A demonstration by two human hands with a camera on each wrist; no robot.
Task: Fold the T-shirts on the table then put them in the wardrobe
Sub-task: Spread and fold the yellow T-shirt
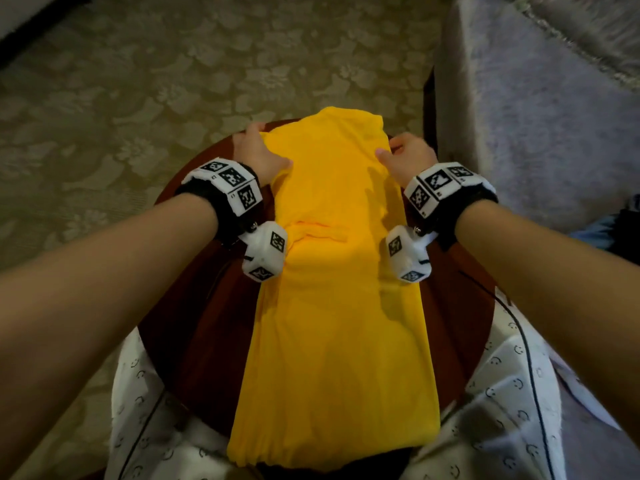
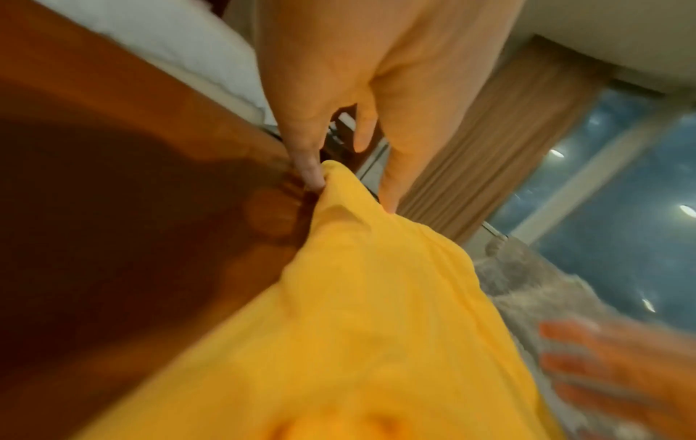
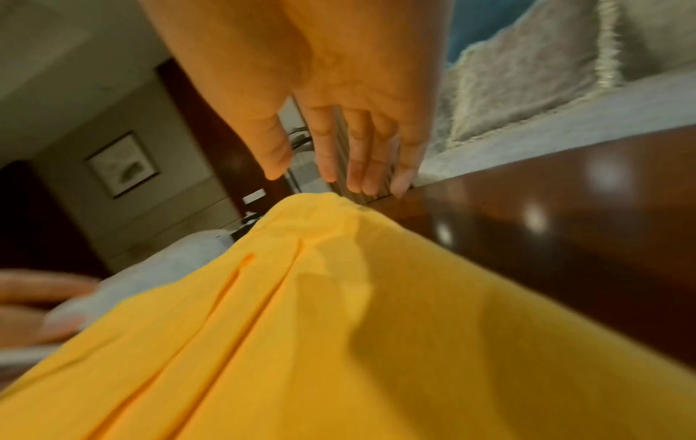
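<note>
A yellow T-shirt (image 1: 332,271) lies folded into a long strip across the round dark wooden table (image 1: 194,323), its far end hanging just past the far rim. My left hand (image 1: 256,147) is at the shirt's far left corner. In the left wrist view the corner of the shirt (image 2: 357,327) bunches up between thumb and a finger of this hand (image 2: 354,193), which pinch it. My right hand (image 1: 405,154) is at the far right corner. In the right wrist view its fingers (image 3: 339,178) are straight and hover just above the cloth (image 3: 339,327), holding nothing.
A grey fabric-covered seat (image 1: 536,116) stands close at the right, beyond the table rim. Patterned carpet (image 1: 138,81) surrounds the table. My legs in white printed trousers (image 1: 502,393) flank the near edge, and a thin black cable (image 1: 530,358) runs over the right one.
</note>
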